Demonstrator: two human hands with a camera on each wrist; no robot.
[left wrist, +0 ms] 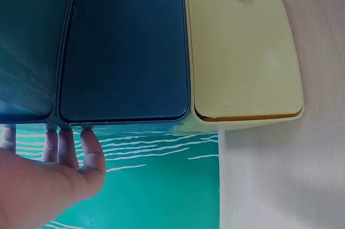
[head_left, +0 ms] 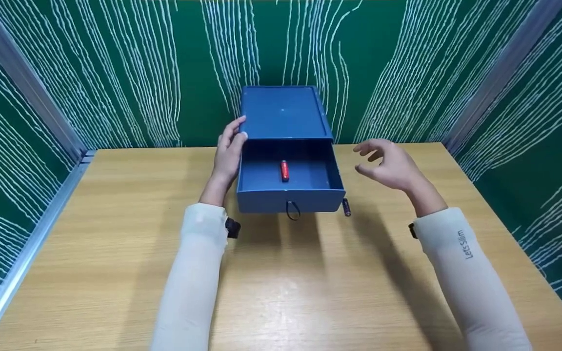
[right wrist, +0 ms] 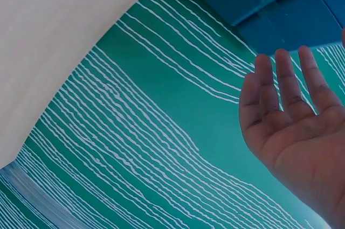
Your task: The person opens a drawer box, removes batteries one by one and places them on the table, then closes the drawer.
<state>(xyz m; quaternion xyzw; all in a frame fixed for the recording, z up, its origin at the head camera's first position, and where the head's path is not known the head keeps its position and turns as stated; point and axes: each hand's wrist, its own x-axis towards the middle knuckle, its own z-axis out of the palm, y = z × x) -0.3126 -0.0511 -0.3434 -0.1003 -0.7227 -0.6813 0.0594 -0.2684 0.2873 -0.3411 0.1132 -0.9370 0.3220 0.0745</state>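
Observation:
A blue drawer unit [head_left: 283,112] stands against the back wall, its top drawer [head_left: 288,201] pulled out toward me. Inside lies a red battery [head_left: 285,171]. My left hand [head_left: 229,152] rests against the unit's left side, thumb by the front corner; in the left wrist view its fingers [left wrist: 92,151] touch the side edge. Off to the right of the drawer, my right hand [head_left: 391,163] hovers in the air with loosely bent fingers, holding nothing. The right wrist view shows that hand's bare palm [right wrist: 312,148]. A dark battery [head_left: 347,207] lies on the table beside the drawer's front right corner.
Below the open drawer are a closed dark blue drawer [left wrist: 126,51] and a yellow one [left wrist: 245,51]. A small black loop [head_left: 292,210] hangs from the open drawer's front. Green walls with white lines [head_left: 134,73] enclose the wooden table [head_left: 281,302] at back and sides.

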